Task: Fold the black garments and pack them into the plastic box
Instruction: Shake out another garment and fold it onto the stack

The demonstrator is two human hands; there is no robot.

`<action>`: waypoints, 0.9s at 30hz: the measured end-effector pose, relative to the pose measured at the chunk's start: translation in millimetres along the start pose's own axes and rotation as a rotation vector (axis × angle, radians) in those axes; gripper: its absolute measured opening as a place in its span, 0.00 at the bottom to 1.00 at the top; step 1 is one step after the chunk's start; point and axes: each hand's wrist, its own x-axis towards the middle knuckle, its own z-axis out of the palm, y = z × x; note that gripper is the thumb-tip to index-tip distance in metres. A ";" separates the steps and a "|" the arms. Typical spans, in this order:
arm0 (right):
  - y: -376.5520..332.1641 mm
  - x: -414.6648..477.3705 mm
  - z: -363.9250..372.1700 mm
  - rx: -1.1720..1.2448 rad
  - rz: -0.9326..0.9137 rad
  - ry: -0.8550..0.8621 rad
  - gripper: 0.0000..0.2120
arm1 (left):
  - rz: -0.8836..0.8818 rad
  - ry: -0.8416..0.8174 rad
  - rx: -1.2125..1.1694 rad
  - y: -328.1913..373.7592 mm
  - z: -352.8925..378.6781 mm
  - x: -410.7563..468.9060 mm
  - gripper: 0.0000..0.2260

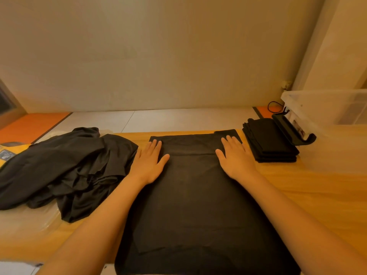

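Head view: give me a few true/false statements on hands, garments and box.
1. Both hands, left hand and right hand, lie flat on the spread garment. True.
2. The folded stack sits inside the plastic box. False: it lies on the table, beside the box.
3. The unfolded pile lies to the person's left. True.
4. The right hand holds the black clip. False: the clip is untouched, beside the stack.

Wooden table [317,187]; black cable [275,107] by wall [158,56]; yellow item [8,153], perhaps packaging.
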 end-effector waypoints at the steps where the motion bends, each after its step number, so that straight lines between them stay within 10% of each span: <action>1: -0.6 11.9 -1.1 0.007 -0.036 0.003 0.28 | 0.020 -0.010 0.005 0.7 -0.1 9.0 0.29; 18: 8.2 70.4 11.0 -0.103 0.031 -0.201 0.33 | -0.103 0.000 -0.010 -8.1 7.4 52.2 0.37; 27: -16.6 -44.6 -23.1 -0.007 -0.219 -0.084 0.28 | 0.226 -0.056 -0.027 27.6 -19.7 -51.2 0.34</action>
